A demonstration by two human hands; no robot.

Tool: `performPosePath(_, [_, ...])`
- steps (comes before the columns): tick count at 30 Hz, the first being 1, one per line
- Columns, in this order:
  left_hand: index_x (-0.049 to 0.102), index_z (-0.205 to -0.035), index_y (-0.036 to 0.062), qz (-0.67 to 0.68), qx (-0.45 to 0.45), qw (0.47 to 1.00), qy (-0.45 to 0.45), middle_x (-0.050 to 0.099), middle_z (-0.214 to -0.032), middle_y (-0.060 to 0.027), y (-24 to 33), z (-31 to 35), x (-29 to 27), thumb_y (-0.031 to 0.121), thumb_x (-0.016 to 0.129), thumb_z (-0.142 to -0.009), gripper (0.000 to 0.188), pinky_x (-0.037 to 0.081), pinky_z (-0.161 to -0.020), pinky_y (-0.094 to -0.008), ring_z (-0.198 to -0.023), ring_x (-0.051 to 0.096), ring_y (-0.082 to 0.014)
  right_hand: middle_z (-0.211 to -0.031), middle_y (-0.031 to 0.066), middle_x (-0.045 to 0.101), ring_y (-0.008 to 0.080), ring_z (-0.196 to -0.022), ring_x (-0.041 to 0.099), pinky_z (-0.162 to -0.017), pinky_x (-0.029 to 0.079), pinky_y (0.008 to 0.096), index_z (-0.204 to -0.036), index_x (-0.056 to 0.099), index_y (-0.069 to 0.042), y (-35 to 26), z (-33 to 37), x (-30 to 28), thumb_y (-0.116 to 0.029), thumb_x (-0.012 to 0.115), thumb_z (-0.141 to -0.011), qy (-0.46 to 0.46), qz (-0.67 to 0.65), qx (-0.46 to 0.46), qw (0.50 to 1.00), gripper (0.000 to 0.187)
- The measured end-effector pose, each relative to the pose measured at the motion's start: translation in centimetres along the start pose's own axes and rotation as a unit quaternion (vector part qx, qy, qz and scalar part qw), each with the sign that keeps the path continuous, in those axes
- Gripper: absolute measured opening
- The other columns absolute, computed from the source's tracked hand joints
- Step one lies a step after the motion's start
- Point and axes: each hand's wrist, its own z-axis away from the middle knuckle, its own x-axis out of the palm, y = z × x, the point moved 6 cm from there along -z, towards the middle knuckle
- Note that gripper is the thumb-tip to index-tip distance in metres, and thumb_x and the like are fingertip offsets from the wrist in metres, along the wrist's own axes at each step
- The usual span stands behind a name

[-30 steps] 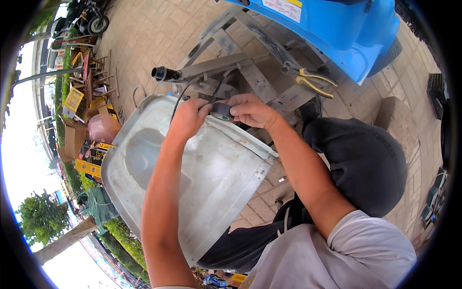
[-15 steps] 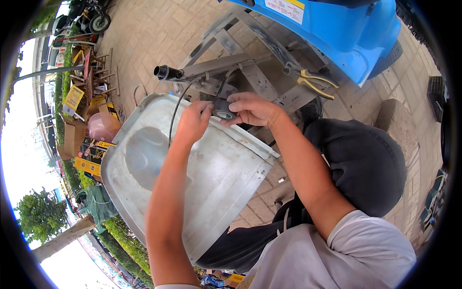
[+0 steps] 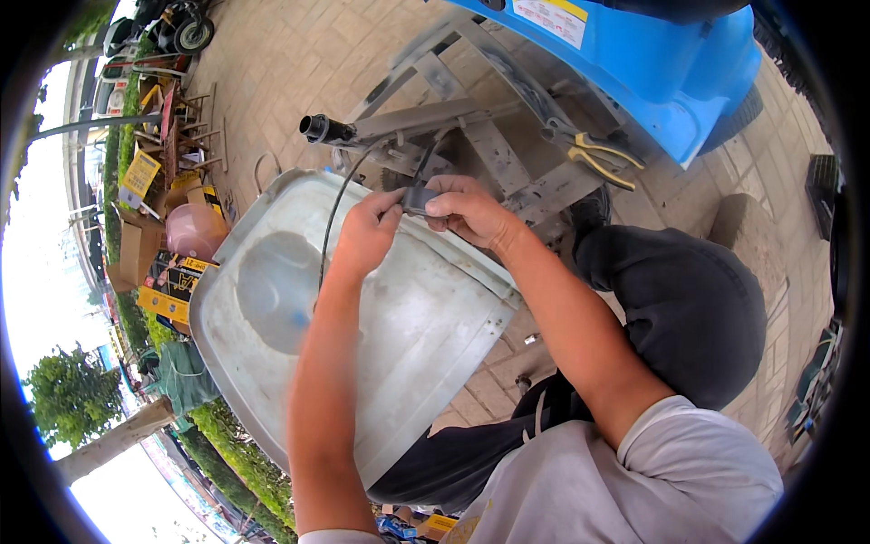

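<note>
1 roll of black tape (image 3: 418, 200) sits between 2 bare hands: the right hand (image 3: 464, 212) grasps it; the left hand (image 3: 367, 231) is pinched beside it, its contents hidden. 1 thin black cable (image 3: 336, 213) passes outside the left hand, its lower run hidden by the left forearm (image 3: 323, 408). Beyond the right hand: 1 pair of pliers (image 3: 589, 142), on a scuffed metal frame (image 3: 494, 150). Below both hands: 1 smooth pale panel (image 3: 426, 308), round-hollowed.

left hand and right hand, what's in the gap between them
In the head view, a roll of black tape is between the left hand and the right hand.

Label (image 3: 555, 20) on bodywork (image 3: 657, 77), lettering (image 3: 192, 278) on carton (image 3: 163, 306)
</note>
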Motion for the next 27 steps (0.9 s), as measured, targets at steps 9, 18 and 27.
performPosePath(9, [0.064,-0.098,-0.0019,-0.114,0.081,0.981,0.131,0.062,-0.088,-0.0177,1.4,2.2,1.0,0.010,0.061,-0.087,0.016,0.048,-0.073,-0.0412,-0.081,0.060,-0.0343,-0.067,0.0023,0.057,0.0096,-0.053,0.048,-0.048,0.037,0.0248,-0.076,0.062,-0.005,-2.0,-0.5,2.2,-0.028,0.075,-0.082,0.107,0.059,0.036,0.992,0.028])
performPosePath(18, [0.060,-0.084,0.0078,-0.380,0.120,0.890,0.220,0.059,-0.074,-0.0112,0.6,2.0,2.3,0.019,0.065,-0.088,0.013,0.052,-0.058,-0.0412,-0.068,0.063,-0.0326,-0.061,0.0020,0.055,0.0095,-0.047,0.043,-0.044,0.030,0.0255,-0.076,0.065,-0.005,-2.9,-1.7,2.8,-0.040,0.070,-0.087,0.144,0.146,0.065,0.977,0.037])
performPosePath(27, [0.060,-0.077,0.0064,-0.246,0.084,0.922,0.287,0.063,-0.078,-0.0127,1.0,2.2,1.4,0.024,0.063,-0.089,0.021,0.047,-0.059,-0.0476,-0.069,0.061,-0.0372,-0.068,0.0059,0.062,0.0088,-0.049,0.043,-0.044,0.033,0.0253,-0.082,0.065,-0.003,-3.6,-3.7,2.8,-0.027,0.058,-0.094,0.082,0.159,0.114,0.977,0.028])
